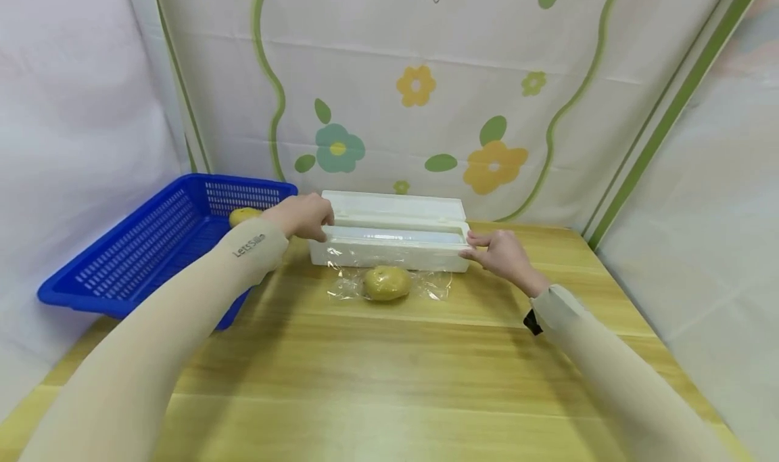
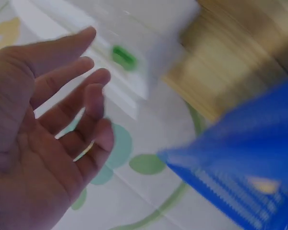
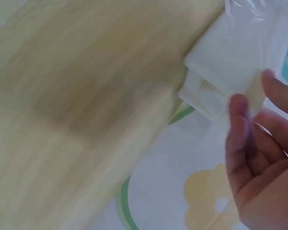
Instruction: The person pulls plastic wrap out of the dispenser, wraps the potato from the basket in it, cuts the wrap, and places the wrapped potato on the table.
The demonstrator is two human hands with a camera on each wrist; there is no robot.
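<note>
A long white cling film box (image 1: 389, 253) stands at the back of the table with its lid (image 1: 392, 205) raised. Inside lies a roll of clear film (image 1: 395, 236). In front of the box, a potato (image 1: 387, 283) rests with transparent film (image 1: 347, 283) spread on both sides of it. My left hand (image 1: 304, 216) is over the box's left end; the left wrist view shows its fingers loosely bent, with nothing between them, near a green slider (image 2: 124, 57). At the box's right end is my right hand (image 1: 502, 253), thumb and fingers parted, fingertips right at the corner.
A blue plastic basket (image 1: 122, 259) stands at the left, partly behind my left forearm, with another yellow potato (image 1: 243, 216) in it. Flower-patterned white cloth (image 1: 389, 110) hangs directly behind the box and along both sides of the wooden table (image 1: 389, 381).
</note>
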